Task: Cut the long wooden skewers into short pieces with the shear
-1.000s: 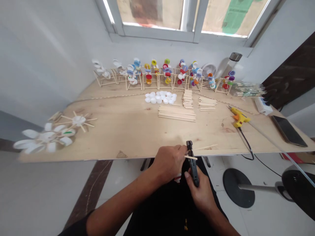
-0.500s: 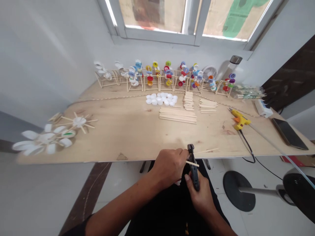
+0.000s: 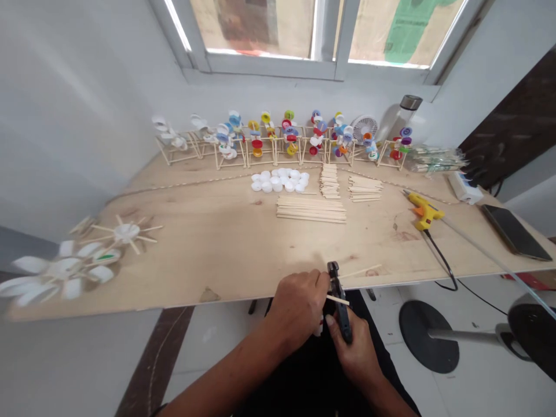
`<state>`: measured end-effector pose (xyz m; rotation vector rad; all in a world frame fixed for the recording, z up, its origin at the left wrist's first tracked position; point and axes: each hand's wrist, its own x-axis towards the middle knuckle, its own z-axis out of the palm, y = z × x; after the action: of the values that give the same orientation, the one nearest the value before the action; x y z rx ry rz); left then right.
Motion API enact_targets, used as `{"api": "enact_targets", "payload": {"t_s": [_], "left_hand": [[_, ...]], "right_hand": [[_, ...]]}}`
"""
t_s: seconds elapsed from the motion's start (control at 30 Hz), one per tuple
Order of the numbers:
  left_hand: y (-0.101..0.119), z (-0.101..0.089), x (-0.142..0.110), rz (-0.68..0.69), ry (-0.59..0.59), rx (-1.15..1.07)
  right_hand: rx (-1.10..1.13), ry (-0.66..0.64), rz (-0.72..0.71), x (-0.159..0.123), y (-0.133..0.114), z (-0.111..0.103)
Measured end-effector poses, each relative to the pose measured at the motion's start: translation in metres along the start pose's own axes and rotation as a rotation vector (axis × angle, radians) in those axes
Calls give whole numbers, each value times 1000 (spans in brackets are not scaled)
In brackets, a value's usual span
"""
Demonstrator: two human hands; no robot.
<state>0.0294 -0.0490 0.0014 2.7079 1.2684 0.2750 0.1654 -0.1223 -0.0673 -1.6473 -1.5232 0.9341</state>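
Observation:
At the table's front edge my left hand (image 3: 299,304) is closed on a thin wooden stick (image 3: 337,299), whose end sticks out to the right. Something white with a bit of red (image 3: 319,326) shows below that hand, mostly hidden. My right hand (image 3: 358,344) is wrapped round a pair of black pliers (image 3: 341,310), held upright with the head at the top. The stick crosses the pliers near their head; whether the jaws grip it I cannot tell. Another thin stick (image 3: 360,270) lies on the table just beyond.
On the wooden table (image 3: 208,249) lie white bottle caps (image 3: 278,180), stick bundles (image 3: 310,209), a yellow glue gun (image 3: 423,211) and a phone (image 3: 515,231). Stick frames with coloured caps (image 3: 291,142) line the back. Cap-and-stick wheels (image 3: 65,268) are at left.
The camera view has shifted a little, so the table's left side sits lower. Both hands keep their hold on the stick and the pliers, with hardly any movement.

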Motion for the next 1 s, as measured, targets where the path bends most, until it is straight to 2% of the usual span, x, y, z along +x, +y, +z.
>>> {"api": "enact_targets", "payload": {"t_s": [0.17, 0.37, 0.5, 0.7, 1.0], "left_hand": [[1, 5, 2, -67, 4, 80], [-4, 10, 2, 24, 75, 172], [-8, 11, 1, 55, 81, 189], [-13, 8, -1, 64, 29, 16], [-21, -8, -1, -4, -156, -279]], "right_hand": [[18, -12, 70, 1, -3, -1], [37, -69, 126, 1, -12, -8], [53, -102, 144, 0, -15, -11], [5, -115, 128, -2, -16, -14], [-71, -111, 80, -3, -15, -13]]}}
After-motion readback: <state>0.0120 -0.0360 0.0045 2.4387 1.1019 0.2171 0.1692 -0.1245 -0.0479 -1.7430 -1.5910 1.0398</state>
